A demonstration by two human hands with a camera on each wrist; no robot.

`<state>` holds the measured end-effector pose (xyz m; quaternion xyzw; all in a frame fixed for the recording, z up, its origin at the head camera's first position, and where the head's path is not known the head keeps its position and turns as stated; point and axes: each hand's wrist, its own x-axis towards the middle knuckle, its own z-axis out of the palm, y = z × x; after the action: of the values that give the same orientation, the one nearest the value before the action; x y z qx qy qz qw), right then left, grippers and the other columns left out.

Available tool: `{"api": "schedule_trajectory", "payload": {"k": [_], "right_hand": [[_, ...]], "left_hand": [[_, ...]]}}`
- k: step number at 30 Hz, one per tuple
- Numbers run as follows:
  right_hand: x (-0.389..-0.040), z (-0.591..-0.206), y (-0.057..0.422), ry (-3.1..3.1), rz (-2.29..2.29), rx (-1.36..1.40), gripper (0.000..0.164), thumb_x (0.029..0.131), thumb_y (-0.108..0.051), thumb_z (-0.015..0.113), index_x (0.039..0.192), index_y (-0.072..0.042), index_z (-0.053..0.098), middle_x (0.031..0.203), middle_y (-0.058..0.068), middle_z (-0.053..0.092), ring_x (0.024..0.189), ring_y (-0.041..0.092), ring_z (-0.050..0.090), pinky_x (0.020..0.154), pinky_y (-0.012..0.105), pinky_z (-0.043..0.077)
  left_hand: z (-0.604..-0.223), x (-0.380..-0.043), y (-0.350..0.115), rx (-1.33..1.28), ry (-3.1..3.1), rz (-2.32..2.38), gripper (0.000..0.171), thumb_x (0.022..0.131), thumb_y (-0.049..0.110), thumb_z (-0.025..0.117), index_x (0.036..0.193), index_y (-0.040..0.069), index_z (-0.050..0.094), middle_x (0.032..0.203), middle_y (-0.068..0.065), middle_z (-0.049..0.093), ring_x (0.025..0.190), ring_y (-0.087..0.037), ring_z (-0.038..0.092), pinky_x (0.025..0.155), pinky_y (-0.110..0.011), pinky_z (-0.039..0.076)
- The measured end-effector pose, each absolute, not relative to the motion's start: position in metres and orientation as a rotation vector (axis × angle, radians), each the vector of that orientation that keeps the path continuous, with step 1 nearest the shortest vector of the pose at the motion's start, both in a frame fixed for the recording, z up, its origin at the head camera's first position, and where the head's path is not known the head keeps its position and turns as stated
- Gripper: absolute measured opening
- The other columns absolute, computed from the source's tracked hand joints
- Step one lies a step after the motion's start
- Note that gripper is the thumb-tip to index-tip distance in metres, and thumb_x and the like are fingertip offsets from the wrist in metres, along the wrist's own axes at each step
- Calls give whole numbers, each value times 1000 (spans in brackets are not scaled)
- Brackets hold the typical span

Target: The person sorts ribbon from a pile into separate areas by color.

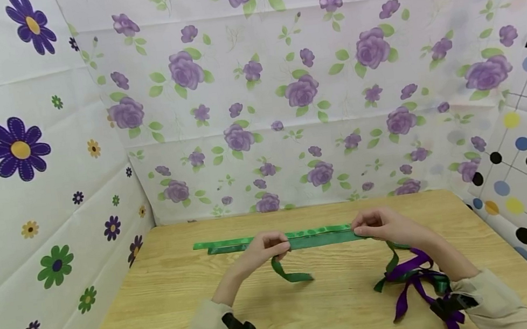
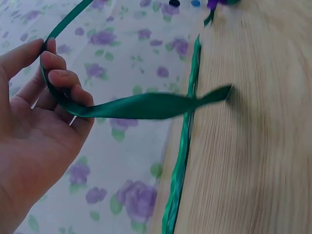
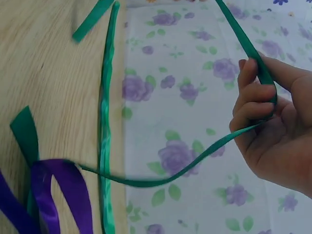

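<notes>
A dark green ribbon point(image 1: 323, 239) is stretched between my two hands above the table. My left hand point(image 1: 265, 247) pinches it between thumb and fingertips, and its free end point(image 2: 141, 106) hangs loose past the curled fingers. On the other side my right hand point(image 1: 387, 224) pinches the same ribbon, whose tail point(image 3: 156, 183) runs down toward a tangle of purple and green ribbons point(image 1: 404, 268). Behind the stretched length, two green ribbon strips point(image 1: 223, 243) lie side by side along the back of the table, partly hidden by my hands.
The tangled ribbons lie on the wooden table point(image 1: 177, 304) under my right forearm. Flower-patterned cloth point(image 1: 260, 132) hangs behind the table, with a patterned cloth on each side too. Black straps circle both wrists.
</notes>
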<state>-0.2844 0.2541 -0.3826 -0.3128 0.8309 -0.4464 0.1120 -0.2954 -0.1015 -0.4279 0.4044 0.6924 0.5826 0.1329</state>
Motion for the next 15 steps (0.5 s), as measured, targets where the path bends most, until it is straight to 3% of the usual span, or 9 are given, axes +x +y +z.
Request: {"api": "schedule_trajectory", "payload": {"k": [4, 7, 12, 15], "right_hand": [[-294, -395, 266, 2408, -1300, -865, 27, 99, -25, 55, 85, -4, 63, 58, 3, 37, 44, 10, 26, 42, 32, 32], [-302, -403, 275, 2378, -1293, -870, 37, 100, -25, 54, 75, 2, 53, 55, 7, 30, 42, 14, 23, 41, 33, 34], [-315, -419, 291, 2317, -1289, -824, 35, 100, -28, 53, 85, 1, 62, 54, 8, 30, 41, 17, 23, 44, 33, 38], [-321, -429, 302, 2300, -1280, -780, 30, 100, -29, 53, 96, -3, 66, 54, 9, 31, 43, 25, 24, 48, 33, 40]], "left_hand": [[-429, -297, -126, 1107, 2063, 1637, 21, 102, 15, 50, 90, -1, 56, 68, -26, 38, 59, -37, 33, 56, -33, 38], [-430, -297, -142, 1044, 2112, 1607, 21, 101, 16, 50, 90, -1, 56, 65, -19, 38, 56, -30, 32, 54, -30, 35], [-435, -296, -167, 983, 2211, 1526, 21, 100, 14, 52, 94, -5, 60, 67, -5, 47, 54, -18, 36, 53, -35, 36], [-442, -296, -181, 959, 2305, 1446, 20, 98, 14, 56, 97, -4, 64, 73, -5, 54, 58, -18, 41, 55, -37, 38]]}}
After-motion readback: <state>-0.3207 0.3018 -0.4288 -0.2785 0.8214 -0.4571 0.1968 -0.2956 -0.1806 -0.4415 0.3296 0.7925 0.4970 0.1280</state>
